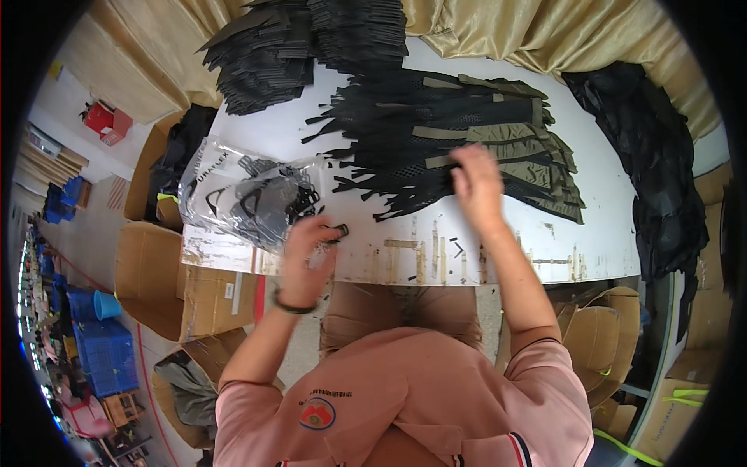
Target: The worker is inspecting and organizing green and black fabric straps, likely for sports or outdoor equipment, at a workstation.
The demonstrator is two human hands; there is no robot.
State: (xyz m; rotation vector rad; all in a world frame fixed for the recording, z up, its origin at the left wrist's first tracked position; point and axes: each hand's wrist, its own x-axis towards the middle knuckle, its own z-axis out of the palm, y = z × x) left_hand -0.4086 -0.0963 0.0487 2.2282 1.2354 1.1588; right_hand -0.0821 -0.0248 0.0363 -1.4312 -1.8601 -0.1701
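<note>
Your left hand (306, 247): over the near-left part of the white table (362, 261), beside the clear plastic bag, its grip together on a small black buckle (341, 230) at the fingertips; dark band (294, 307) at your wrist. Your right hand (477, 187): over the near side of the fabric pieces (521, 145), fingers blurred; you cannot tell here whether its grip is apart or clamped on an edge. Fabric pieces: black mesh with olive panels and tabs, overlapping in a fanned row across the middle of the table, ragged strap ends toward your left. Clear plastic bag (196, 212): on the table's left side, more black plastic parts (303, 198) showing at it. Dark strips (264, 58): stacked in layers at the far left of the table. Black material (661, 163): heaped along the right edge. Cardboard box (148, 272): below the table's left side, open. Gold curtain (513, 31): behind the far edge.
</note>
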